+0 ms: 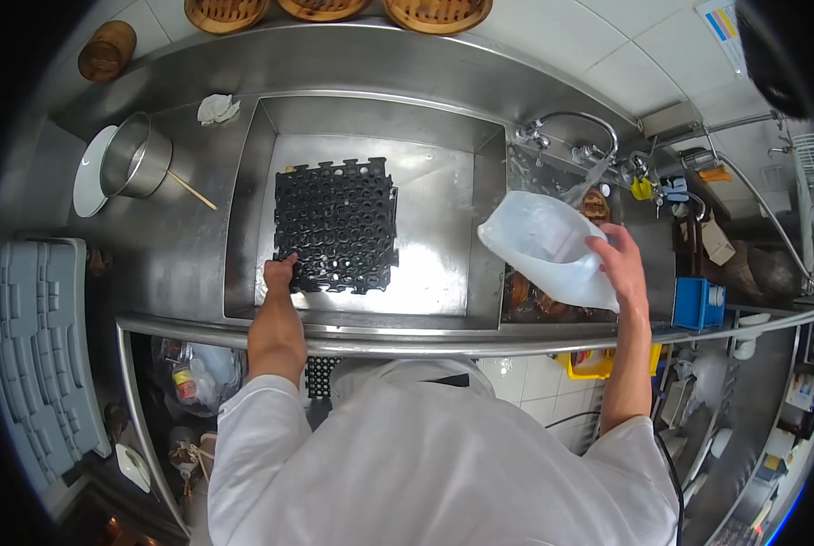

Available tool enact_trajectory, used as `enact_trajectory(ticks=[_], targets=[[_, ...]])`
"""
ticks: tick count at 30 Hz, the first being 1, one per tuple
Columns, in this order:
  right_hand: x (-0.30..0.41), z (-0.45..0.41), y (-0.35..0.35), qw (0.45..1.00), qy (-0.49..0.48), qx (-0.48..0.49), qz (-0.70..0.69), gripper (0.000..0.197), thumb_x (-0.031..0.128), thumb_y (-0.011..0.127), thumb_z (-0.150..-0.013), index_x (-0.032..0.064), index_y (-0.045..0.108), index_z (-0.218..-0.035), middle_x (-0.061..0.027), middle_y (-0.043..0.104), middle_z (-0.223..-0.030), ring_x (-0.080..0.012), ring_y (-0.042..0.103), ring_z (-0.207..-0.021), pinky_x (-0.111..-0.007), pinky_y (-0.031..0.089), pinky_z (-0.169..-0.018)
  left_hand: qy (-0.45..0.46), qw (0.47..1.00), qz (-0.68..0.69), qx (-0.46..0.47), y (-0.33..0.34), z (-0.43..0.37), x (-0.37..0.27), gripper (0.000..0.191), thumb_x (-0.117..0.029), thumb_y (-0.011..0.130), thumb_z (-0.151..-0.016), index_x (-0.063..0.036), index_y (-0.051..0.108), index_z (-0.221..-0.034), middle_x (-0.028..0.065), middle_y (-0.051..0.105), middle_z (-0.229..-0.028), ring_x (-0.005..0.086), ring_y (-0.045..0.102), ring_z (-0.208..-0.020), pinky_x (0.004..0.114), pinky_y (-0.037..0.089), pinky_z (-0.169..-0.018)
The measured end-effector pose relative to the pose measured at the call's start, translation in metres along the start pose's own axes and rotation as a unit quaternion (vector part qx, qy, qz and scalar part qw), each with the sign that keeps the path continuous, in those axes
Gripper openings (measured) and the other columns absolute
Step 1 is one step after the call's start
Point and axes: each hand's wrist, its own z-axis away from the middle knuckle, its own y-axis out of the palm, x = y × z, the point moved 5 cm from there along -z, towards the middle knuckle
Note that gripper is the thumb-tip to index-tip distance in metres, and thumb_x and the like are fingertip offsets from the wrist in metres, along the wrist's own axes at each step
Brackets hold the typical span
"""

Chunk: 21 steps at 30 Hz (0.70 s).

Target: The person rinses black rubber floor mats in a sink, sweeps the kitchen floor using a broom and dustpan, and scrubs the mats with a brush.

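Observation:
My left hand (280, 273) grips the near left corner of a black perforated rubber mat (335, 225) in the large steel sink (434, 273). The mat looks wet and has interlocking edges. At the right, my right hand (618, 263) holds a translucent white plastic container (543, 246) by its rim, tilted over the smaller basin. Water (590, 181) runs from the curved faucet (611, 133) beside and partly behind the container's far rim. Brown objects (518, 290) lie in the smaller basin, partly hidden by the container.
A steel pot (151, 164) with a wooden stick (192, 190), a white plate (86, 184) and a crumpled white cloth or paper (218, 109) are on the left counter. Bamboo steamers (437, 15) line the back ledge. A blue basket (699, 304) stands right. A steel rail (393, 347) crosses in front.

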Motion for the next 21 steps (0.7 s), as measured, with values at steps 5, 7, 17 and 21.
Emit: enact_trajectory(ticks=[5,7,17,21], targets=[[0.024,0.021,0.101,0.983,-0.052,0.049,0.169,0.059,0.040,0.073,-0.074,0.0045,0.054,-0.118,-0.0171,0.067,-0.090,-0.0280,0.067,-0.079,-0.038,0.051,-0.073,0.006,0.998,-0.062,0.004,0.015,0.027,-0.045,0.091,-0.062,0.076,-0.065,0.0059,0.052,-0.121,0.0234,0.053,-0.125,0.0395,0.051,-0.119,0.049,0.045,-0.097],[0.063,0.034,0.147,0.967,-0.091,0.031,0.236,0.062,0.044,0.072,-0.074,0.0062,0.052,-0.119,-0.0194,0.068,-0.090,-0.0348,0.068,-0.084,-0.042,0.050,-0.079,-0.109,0.989,-0.073,-0.069,0.016,0.046,-0.042,0.101,-0.064,0.076,-0.065,0.0045,0.041,-0.130,0.0247,0.042,-0.132,0.0432,0.042,-0.124,0.051,0.042,-0.100],[0.120,0.017,0.105,0.843,-0.195,-0.152,0.477,0.062,0.034,0.071,-0.074,0.0080,0.048,-0.125,-0.0103,0.068,-0.080,-0.0284,0.066,-0.075,-0.041,0.045,-0.072,-0.178,0.982,-0.056,-0.016,0.024,0.078,-0.060,0.108,-0.067,0.078,-0.061,0.0086,0.042,-0.130,0.0180,0.032,-0.130,0.0345,0.033,-0.123,0.047,0.037,-0.104],[0.004,-0.039,0.032,0.834,-0.065,-0.198,0.511,0.071,0.035,0.071,-0.074,0.0119,0.041,-0.134,-0.0117,0.069,-0.090,-0.0297,0.065,-0.089,-0.047,0.040,-0.084,-0.176,0.979,-0.028,0.095,0.016,0.094,-0.088,0.094,-0.065,0.079,-0.060,-0.0117,0.054,-0.133,0.0172,0.023,-0.144,0.0364,0.025,-0.131,0.053,0.034,-0.104]])
